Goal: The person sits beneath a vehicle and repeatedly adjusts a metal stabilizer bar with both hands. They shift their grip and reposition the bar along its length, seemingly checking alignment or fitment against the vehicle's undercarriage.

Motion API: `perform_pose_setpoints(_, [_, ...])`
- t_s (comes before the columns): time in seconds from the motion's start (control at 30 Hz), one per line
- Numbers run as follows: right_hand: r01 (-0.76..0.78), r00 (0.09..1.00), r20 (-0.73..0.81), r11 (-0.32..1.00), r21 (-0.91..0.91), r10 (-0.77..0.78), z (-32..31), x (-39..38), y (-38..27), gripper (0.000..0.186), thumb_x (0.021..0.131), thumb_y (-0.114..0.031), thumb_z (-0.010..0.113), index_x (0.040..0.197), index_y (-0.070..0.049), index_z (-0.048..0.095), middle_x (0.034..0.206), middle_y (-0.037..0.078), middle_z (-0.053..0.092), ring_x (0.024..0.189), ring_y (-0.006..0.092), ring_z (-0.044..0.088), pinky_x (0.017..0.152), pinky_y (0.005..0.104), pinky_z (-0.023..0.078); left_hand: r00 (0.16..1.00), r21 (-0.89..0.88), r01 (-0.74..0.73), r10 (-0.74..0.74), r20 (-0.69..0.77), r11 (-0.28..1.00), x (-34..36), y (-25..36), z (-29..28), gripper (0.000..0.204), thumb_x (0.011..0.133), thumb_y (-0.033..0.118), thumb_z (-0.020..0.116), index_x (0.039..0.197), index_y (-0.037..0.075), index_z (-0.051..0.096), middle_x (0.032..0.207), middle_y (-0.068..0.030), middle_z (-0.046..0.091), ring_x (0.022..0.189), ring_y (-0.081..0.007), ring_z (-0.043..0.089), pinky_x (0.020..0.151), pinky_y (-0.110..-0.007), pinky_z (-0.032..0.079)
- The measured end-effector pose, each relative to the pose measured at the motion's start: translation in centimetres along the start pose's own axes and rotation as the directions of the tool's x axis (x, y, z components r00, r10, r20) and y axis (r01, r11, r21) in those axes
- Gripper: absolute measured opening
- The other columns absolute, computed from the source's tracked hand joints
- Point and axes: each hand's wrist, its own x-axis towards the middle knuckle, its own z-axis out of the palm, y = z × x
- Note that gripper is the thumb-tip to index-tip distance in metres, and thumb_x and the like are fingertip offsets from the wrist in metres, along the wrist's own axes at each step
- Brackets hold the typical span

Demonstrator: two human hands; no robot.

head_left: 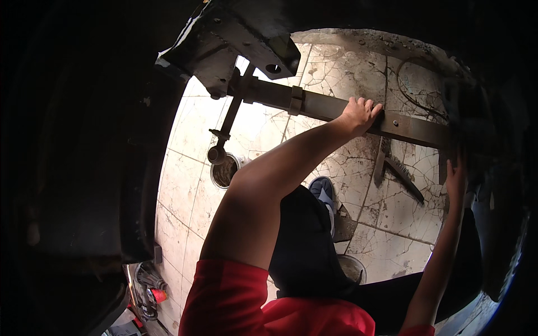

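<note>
While the left hand (361,116) curls over the long metal bar (325,105), its fingers bend across the far edge and grasp it, with the thumb hidden from sight. The bar lies directly beneath this palm, running crosswise from the dark bracket (232,47) at upper left to the deep shadow at right, and slanting downward as it goes. To the left of the knuckles, a metal clamp (296,101) wraps the bar; to their right, just beyond the fingers, a small bolt head (395,122) shows on its face. The right hand (457,176) reaches up to the bar's right-hand end, fingers pointing away from the body and the thumb held apart from them; the tips fade into darkness, so one cannot tell whether they grip the metal or only touch it. Near the bar's left end, a rod (231,116) slopes down to a round eye (217,155), in front of an open round container (227,171) on the cracked tile floor (386,246). Below the bar, between the two hands, a dark brush-like tool (404,180) lies on the tiles. A loop of thin wire (399,84) lies past the bar, and the person's shoe (321,190) rests on the near side.
</note>
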Motion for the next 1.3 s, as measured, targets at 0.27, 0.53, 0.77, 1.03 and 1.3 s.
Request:
perform_pose_setpoints(0.27, [0.119, 0.991, -0.069, 0.992, 0.040, -0.116, -0.1, 0.2, 1.1, 0.059, 0.102, -0.026, 0.058, 0.157, -0.020, 0.036, 0.162, 0.016, 0.033, 0.134, 0.0339, 0.053, 0.093, 0.0387, 0.056, 0.999, -0.036, -0.021, 0.022, 0.024, 0.999, -0.4, -0.1, -1.0, 0.110, 0.075, 0.050, 0.084, 0.157, 0.007, 0.024, 0.134, -0.0149, 0.052, 0.120, -0.0321, 0.055, 0.094, -0.046, 0.048])
perform_pose_setpoints(0.53, [0.011, 0.999, -0.040, 0.995, 0.096, -0.007, -0.5, 0.7, -0.3, 0.058, 0.103, -0.037, 0.056, 0.154, -0.017, 0.040, 0.159, 0.014, 0.038, 0.122, 0.0320, 0.063, 0.094, 0.0405, 0.055, 0.998, -0.079, -0.027, 0.032, 0.059, 0.996, -0.2, -0.3, -1.2, 0.109, 0.077, 0.048, 0.084, 0.158, 0.007, 0.022, 0.136, -0.0173, 0.050, 0.123, -0.0342, 0.053, 0.098, -0.050, 0.045])
perform_pose_setpoints(0.77, [-0.056, 0.998, -0.041, 0.998, -0.009, 0.056, 0.2, 1.2, -0.1, 0.051, 0.108, -0.038, 0.040, 0.152, -0.014, 0.042, 0.159, 0.015, 0.038, 0.141, 0.0401, 0.041, 0.114, 0.0461, 0.038, 0.998, -0.080, -0.026, 0.031, 0.062, 0.996, -0.2, -0.4, -0.9, 0.112, 0.077, 0.049, 0.084, 0.158, 0.007, 0.020, 0.138, -0.0176, 0.048, 0.126, -0.0348, 0.052, 0.100, -0.050, 0.045])
perform_pose_setpoints(1.03, [-0.032, 0.990, -0.136, 0.999, -0.010, 0.031, 0.5, 0.8, -0.2, 0.050, 0.108, -0.042, 0.037, 0.149, -0.014, 0.046, 0.151, 0.018, 0.047, 0.130, 0.0442, 0.050, 0.107, 0.0496, 0.043, 0.998, -0.042, -0.036, 0.038, 0.046, 0.998, -0.3, -0.3, -0.9, 0.111, 0.076, 0.049, 0.083, 0.157, 0.007, 0.021, 0.135, -0.0173, 0.050, 0.122, -0.0340, 0.054, 0.096, -0.049, 0.047])
perform_pose_setpoints(1.3, [-0.081, 0.997, -0.010, 0.996, 0.023, 0.081, 0.2, 1.6, 0.5, 0.050, 0.108, -0.040, 0.035, 0.149, -0.013, 0.045, 0.152, 0.019, 0.045, 0.129, 0.0441, 0.051, 0.105, 0.0500, 0.044, 0.998, -0.046, -0.039, 0.041, 0.045, 0.998, -0.3, -0.4, -0.9, 0.109, 0.077, 0.049, 0.083, 0.157, 0.008, 0.022, 0.133, -0.0177, 0.051, 0.122, -0.0338, 0.054, 0.095, -0.049, 0.048])
